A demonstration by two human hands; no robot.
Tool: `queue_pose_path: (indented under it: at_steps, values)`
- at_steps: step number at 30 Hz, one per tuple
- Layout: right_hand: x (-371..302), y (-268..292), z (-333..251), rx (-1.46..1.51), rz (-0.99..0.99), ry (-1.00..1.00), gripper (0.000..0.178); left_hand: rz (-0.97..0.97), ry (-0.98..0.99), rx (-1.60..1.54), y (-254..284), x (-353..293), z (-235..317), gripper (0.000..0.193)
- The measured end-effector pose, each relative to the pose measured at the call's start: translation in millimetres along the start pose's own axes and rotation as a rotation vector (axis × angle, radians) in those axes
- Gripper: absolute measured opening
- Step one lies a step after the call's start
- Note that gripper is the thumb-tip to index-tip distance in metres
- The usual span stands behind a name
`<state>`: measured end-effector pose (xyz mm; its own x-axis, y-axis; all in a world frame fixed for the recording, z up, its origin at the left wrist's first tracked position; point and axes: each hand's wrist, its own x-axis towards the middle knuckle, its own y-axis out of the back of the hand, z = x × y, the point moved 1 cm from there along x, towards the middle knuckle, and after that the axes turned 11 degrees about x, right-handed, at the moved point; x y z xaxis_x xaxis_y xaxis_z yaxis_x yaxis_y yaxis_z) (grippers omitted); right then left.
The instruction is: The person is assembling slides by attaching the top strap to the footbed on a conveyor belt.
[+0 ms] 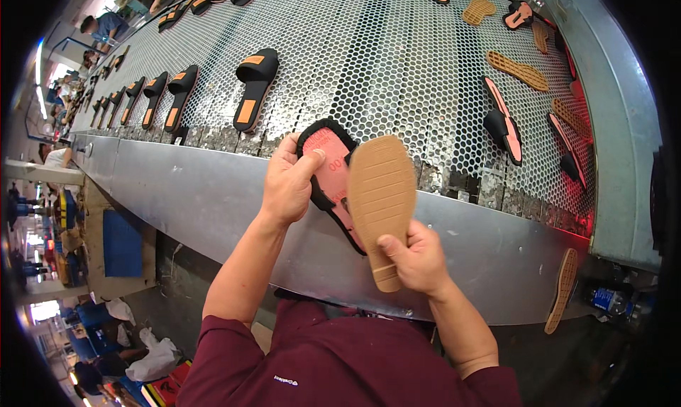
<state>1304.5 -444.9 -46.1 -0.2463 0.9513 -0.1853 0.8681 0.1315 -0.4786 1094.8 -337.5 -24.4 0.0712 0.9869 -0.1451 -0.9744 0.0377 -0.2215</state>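
Observation:
My left hand (289, 180) is closed on a black slide sandal upper (332, 167), its pink underside turned up and the thumb pressed on it. In my right hand (418, 258) is a tan rubber outsole (383, 201), gripped near its lower end with the grooved tread facing me. The outsole overlaps the right edge of the upper and hides part of it; whether the two touch, I cannot tell. Both are held above the metal front rail (213, 187) of the conveyor.
Finished-looking black slides with orange patches (257, 88) stand in a row at left on the mesh conveyor belt (397, 67). Loose tan soles (518, 70) and pink-bottomed uppers (504, 123) lie at right, beside a grey machine housing (610, 123). Another outsole (562, 291) rests by the rail's right end.

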Motion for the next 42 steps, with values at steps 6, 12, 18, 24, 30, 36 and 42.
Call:
queue_pose_path:
  at_steps: [6,12,18,24,30,36,42]
  values:
    - [11.5,-13.3,-5.0,-0.195,-0.082,0.012,0.032,-0.181,0.016,-0.045,-2.2,-10.8,-0.5,0.034]
    - [8.6,-4.3,-8.2,-0.209,-0.112,-0.071,0.033,-0.357,-0.080,0.167,-8.7,-19.3,5.0,0.069]
    - [0.9,7.4,-14.9,-0.237,-0.103,-0.045,0.033,-0.385,-0.004,0.136,-26.4,-21.4,9.4,0.072]
    - [-3.7,18.8,-15.9,-0.237,-0.094,0.024,0.032,-0.373,-0.039,0.176,-41.1,-22.6,7.9,0.073]
    - [-6.9,25.3,-20.9,-0.227,-0.096,0.012,0.032,-0.406,-0.060,0.208,-49.4,-23.2,4.9,0.070]
    - [-9.7,34.9,-21.3,-0.242,-0.098,0.003,0.032,-0.424,-0.094,0.258,-56.1,-25.3,2.4,0.063]
    - [-12.1,41.7,-23.9,-0.242,-0.109,-0.015,0.031,-0.429,-0.126,0.295,-64.6,-29.7,1.2,0.051]
